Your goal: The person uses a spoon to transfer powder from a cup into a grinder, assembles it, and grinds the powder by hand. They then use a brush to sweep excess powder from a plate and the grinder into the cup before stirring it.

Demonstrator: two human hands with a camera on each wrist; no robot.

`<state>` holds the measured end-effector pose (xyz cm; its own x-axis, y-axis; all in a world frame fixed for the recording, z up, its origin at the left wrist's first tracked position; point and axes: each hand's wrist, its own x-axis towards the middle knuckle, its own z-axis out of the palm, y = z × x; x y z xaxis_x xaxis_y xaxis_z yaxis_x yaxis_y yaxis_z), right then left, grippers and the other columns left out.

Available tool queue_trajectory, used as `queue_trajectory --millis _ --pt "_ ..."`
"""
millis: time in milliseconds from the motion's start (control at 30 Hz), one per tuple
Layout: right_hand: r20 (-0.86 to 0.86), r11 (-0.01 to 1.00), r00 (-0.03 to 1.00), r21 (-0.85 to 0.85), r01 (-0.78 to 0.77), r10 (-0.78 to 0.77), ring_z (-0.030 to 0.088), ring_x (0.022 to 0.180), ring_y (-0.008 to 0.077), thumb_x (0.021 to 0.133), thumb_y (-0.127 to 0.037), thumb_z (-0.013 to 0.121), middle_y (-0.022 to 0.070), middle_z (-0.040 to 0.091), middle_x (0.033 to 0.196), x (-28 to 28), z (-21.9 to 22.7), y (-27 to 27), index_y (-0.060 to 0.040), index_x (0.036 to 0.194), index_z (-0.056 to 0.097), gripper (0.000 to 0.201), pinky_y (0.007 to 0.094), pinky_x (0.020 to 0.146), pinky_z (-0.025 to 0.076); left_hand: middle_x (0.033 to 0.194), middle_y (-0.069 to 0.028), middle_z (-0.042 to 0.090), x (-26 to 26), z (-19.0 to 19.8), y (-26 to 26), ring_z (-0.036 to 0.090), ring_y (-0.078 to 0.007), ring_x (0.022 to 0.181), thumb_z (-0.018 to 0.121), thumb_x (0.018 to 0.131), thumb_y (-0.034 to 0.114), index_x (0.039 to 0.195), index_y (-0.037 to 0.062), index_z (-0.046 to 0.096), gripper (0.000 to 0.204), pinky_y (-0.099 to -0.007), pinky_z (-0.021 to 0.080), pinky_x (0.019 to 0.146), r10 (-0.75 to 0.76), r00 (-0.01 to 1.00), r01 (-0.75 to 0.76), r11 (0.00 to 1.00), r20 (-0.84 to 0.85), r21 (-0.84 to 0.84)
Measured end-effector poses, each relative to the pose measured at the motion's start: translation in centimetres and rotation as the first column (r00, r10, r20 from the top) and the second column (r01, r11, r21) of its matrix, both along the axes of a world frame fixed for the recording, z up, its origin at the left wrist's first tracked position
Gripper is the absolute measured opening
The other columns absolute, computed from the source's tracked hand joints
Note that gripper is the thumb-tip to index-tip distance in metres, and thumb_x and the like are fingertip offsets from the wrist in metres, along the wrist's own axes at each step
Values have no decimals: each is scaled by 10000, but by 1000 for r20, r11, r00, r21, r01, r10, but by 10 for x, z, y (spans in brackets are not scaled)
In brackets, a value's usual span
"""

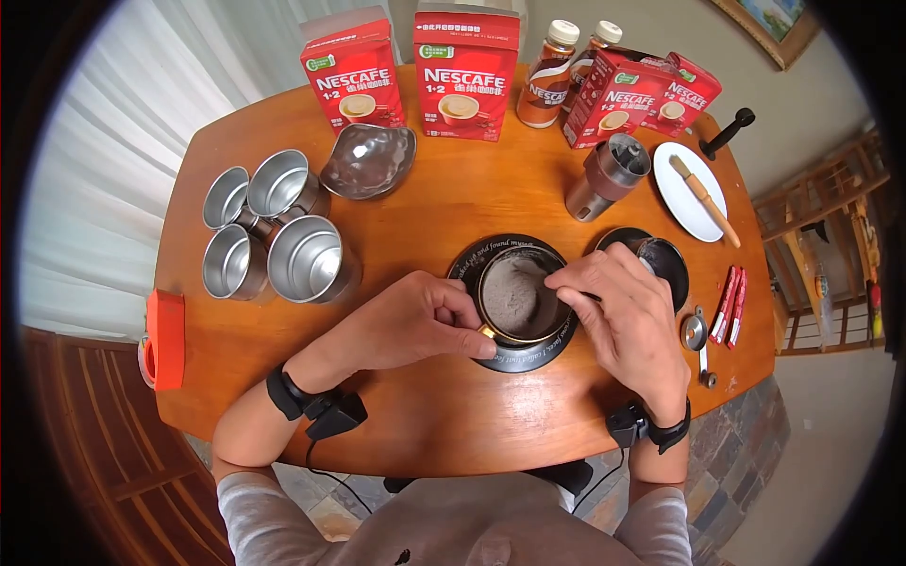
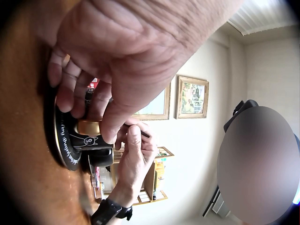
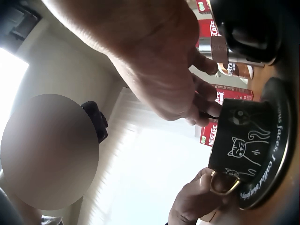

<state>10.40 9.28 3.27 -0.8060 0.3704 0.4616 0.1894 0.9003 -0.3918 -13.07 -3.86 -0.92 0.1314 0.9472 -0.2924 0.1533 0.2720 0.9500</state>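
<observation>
Cup, blk cat-print [image 3: 241, 140], w/ powder [image 1: 510, 297]: prob. stiff, breakable; take gold handle [image 2: 87, 127] (L grip [image 1: 415, 316] pinching it). R grip [image 1: 625, 319]: pinching dk rod [image 2: 146, 134].

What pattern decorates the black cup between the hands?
The cup bears white line-drawn cats; the right wrist view shows it best.

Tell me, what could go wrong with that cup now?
The pale stuff inside the black cup might spill over the rim if the right hand moves the dark stick too hard. The cup could tip on its saucer if the left hand jerks the gold handle. The right hand also looks close to another black cup, so a wide swing might bump it.
</observation>
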Motion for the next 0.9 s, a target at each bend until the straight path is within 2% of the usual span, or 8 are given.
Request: queue_trajectory --millis 100,200,300,433,533,667,767,900 --pt "62 1000 998 2 14 -14 608 779 291 870 -67 780 81 666 856 6 7 0 -33 952 721 107 401 653 518 830 -9 633 0 0 0 566 -87 751 886 871 229 873 -7 771 263 -286 430 665 -1 1000 1 1000 3 -6" --pt "68 987 996 -155 -43 54 618 789 303 888 -73 766 89 677 866 12 10 1 -23 946 720 90 402 669 519 830 -7 632 0 0 0 566 -86 750 888 870 228 878 -7 773 261 -284 429 662 -5 1000 5 1000 -4 1" --pt "-10 941 990 -309 -140 144 632 805 318 899 -53 750 98 690 878 7 1 -2 -8 954 721 77 407 697 529 829 -2 626 0 1 0 562 -82 746 890 868 226 881 -5 776 258 -280 426 659 -1 1000 1 1000 -4 -5" --pt "-38 947 988 -280 -156 152 647 824 321 903 -40 746 110 716 907 -1 -3 -7 6 975 728 87 410 728 546 828 4 618 0 0 0 556 -79 741 891 868 221 879 -3 776 251 -277 422 657 1 1000 -1 1000 -2 -21" --pt "-82 988 996 -150 -41 29 647 822 315 901 -46 754 117 726 923 -5 -6 -5 1 977 733 92 408 730 548 827 7 616 0 6 0 553 -78 740 888 872 218 877 -2 775 247 -279 422 656 -7 1000 6 1000 -22 -23" --pt "-40 995 998 -81 54 -57 637 785 295 901 -49 766 92 705 866 0 -3 -2 -23 963 740 71 403 674 537 829 6 621 0 1 0 551 -78 741 886 874 216 874 -3 774 246 -282 423 660 -11 1000 11 1000 -16 5" --pt "-67 995 994 -48 83 -86 629 768 285 905 -49 765 77 689 843 0 -4 -3 -30 959 737 64 405 648 529 832 5 624 0 3 0 552 -79 744 886 875 215 874 -2 774 244 -282 425 665 -2 1000 2 1000 0 -16" --pt "-69 998 997 -60 28 -32 638 804 295 905 -51 760 84 712 902 -4 -7 -3 -28 993 742 93 408 682 541 832 4 625 0 3 0 554 -79 748 887 874 215 878 -2 776 244 -282 424 665 -3 1000 3 1000 0 -14"
